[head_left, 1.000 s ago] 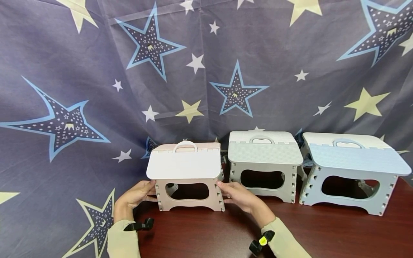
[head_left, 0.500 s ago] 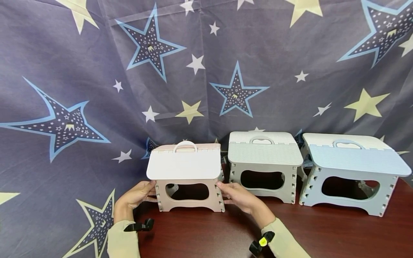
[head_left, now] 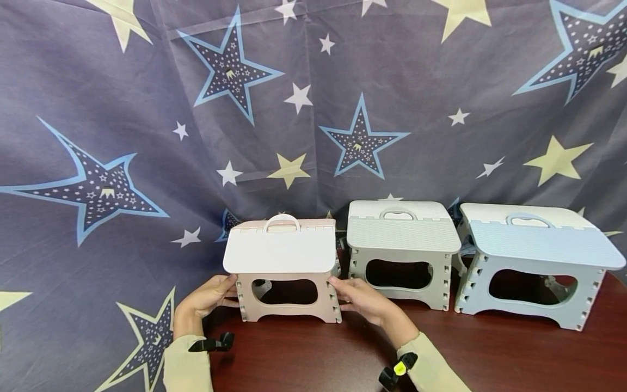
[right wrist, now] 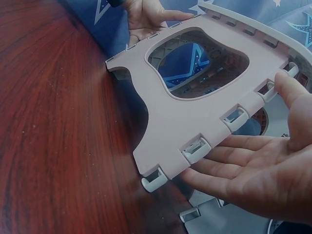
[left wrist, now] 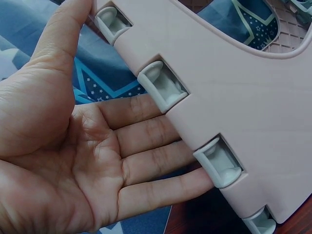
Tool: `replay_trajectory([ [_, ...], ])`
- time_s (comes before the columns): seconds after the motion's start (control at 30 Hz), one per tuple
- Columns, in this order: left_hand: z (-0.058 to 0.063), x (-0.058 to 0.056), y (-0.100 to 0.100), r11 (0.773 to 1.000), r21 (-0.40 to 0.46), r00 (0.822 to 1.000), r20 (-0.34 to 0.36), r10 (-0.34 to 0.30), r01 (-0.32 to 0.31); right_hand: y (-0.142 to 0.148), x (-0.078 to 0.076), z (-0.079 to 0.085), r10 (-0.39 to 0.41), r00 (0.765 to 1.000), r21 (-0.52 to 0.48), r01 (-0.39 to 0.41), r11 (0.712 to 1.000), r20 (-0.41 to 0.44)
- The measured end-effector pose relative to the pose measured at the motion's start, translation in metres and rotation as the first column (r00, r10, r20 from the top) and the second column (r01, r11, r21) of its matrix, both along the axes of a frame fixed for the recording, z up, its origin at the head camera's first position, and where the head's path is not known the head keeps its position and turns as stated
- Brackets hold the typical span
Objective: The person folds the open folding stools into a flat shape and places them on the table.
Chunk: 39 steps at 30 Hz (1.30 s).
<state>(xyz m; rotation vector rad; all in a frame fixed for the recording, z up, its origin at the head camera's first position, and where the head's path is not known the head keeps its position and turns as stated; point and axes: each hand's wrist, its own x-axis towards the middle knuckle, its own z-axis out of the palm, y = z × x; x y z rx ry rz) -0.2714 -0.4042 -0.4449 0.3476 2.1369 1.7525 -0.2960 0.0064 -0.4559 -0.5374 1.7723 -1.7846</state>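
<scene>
Facing a pale pink folding stool (head_left: 282,256), standing upright and unfolded on the dark red-brown counter (head_left: 303,359), just in front of a grey-blue cloth (head_left: 274,130) printed with stars. Touching it from either side. Spreading the left hand (head_left: 208,296) at the stool's left edge, laying the thumb (left wrist: 58,39) against the upper part of that edge and stretching four straight fingers (left wrist: 153,158) in behind the row of pale hinges (left wrist: 168,90). Mirroring this with the right hand (head_left: 367,302), setting the thumb just under the stool's top and reaching four nearly straight fingers behind the right edge, well apart from the thumb. Looking down on a whitish top, an arched handle (head_left: 282,216), a pink rear strip and, below, a front panel (head_left: 289,310) with a wavy oval opening. Having a grey-green stool (head_left: 403,234) just beside, to the right, and a light blue stool (head_left: 539,239) farther right, both standing unfolded on the same counter. Wearing cream sleeves (head_left: 436,370) and black wrist devices (head_left: 213,343), showing a yellow spot (head_left: 400,368) on the right one.
</scene>
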Motion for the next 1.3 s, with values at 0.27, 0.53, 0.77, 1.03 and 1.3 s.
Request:
replay_trajectory([
  [0.27, -0.0003, 0.0, 0.0, 1.0, -0.001, 1.0, 0.0, 0.002, -0.002, -0.0002, 0.0001, -0.0005, -0.005, 1.0, 0.002, 0.005, 1.0, -0.001],
  [0.53, -0.0002, 0.0002, -0.0002, 1.0, -0.002, 1.0, -0.004, -0.003, 0.003, -0.0004, -0.0001, -0.0008, -0.005, 1.0, 0.0, 0.005, 1.0, -0.001],
  [0.77, 0.001, 0.001, 0.0007, 1.0, -0.005, 1.0, 0.0, 0.002, -0.002, -0.0002, 0.0004, -0.0001, 0.006, 1.0, -0.002, -0.006, 1.0, -0.006],
  [1.03, -0.0004, -0.0002, -0.0001, 1.0, -0.02, 1.0, -0.008, -0.001, 0.001, 0.0001, 0.0009, 0.0006, 0.022, 1.0, -0.008, -0.022, 1.0, -0.006],
  [1.3, -0.0006, 0.0002, -0.001, 1.0, -0.018, 1.0, -0.005, -0.003, 0.003, 0.0, 0.001, 0.0005, 0.024, 1.0, -0.008, -0.024, 1.0, -0.007],
])
